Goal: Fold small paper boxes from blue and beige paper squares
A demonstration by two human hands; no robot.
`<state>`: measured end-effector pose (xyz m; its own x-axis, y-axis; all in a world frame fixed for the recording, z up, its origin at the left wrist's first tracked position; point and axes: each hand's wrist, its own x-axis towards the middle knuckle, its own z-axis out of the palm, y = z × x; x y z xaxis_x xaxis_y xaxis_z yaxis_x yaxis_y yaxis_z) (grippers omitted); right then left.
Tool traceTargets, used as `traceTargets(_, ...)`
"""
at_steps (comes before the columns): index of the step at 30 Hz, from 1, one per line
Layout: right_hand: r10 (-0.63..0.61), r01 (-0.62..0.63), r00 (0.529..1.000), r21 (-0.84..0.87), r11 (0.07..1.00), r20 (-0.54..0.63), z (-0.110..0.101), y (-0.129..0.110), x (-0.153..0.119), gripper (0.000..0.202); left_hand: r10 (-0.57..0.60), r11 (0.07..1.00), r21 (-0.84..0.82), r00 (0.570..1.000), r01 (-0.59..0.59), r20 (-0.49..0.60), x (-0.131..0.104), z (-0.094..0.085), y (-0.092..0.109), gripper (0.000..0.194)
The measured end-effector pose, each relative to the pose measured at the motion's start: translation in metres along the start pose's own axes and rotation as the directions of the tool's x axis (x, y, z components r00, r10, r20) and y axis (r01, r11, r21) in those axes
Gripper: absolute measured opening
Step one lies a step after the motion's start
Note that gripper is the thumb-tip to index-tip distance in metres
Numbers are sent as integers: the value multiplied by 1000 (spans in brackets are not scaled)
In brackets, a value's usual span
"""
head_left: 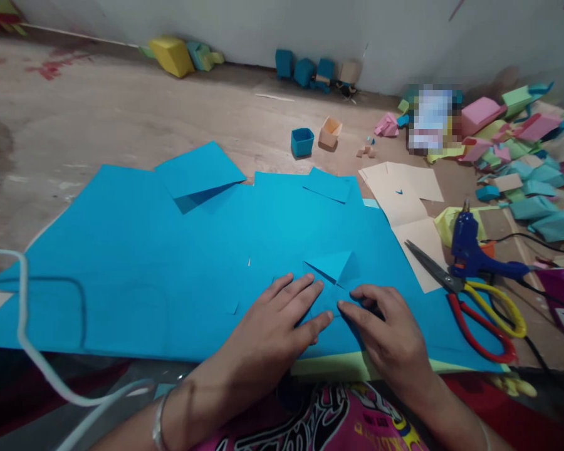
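A small folded piece of blue paper [328,268] lies on a large blue paper sheet [136,232], one flap standing up. My left hand [286,316] rests flat on the piece's near left side, fingers stretched out. At the right edge of the piece, my right hand [392,326] has its thumb and forefinger close together on the paper, the other fingers curled. Against the blue sheet, the piece's lower outline is hard to make out. To the right of my right hand lie scissors [460,285] with one red and one yellow handle, blades apart.
A blue glue gun [467,244] with a cord stands beside the scissors. Peach paper [404,194] overlaps the sheet's right side. Small open boxes, one blue [302,143] and one peach [329,133], sit beyond. Coloured paper shapes [536,181] pile up at right. A white cable [26,313] crosses the left.
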<state>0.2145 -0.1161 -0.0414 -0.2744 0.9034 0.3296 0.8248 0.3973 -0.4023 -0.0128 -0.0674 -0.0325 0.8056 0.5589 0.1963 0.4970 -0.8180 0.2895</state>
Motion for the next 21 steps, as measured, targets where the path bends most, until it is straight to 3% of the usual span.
traceTargets(8, -16, 16, 1000, -12, 1000, 4, -1, 1, 2, 24, 3, 1000, 14, 1000, -3, 13, 4, 0, 1, 31)
traceTargets(14, 2, -2, 1000, -26, 1000, 9, -2, 0, 3, 21, -26, 999, 37, 997, 24, 70, 13, -5, 4, 59)
traceTargets(21, -11, 11, 1000, 14, 1000, 8, -1, 2, 2, 26, 24, 997, 67, 998, -28, 57, 8, -4, 2, 49)
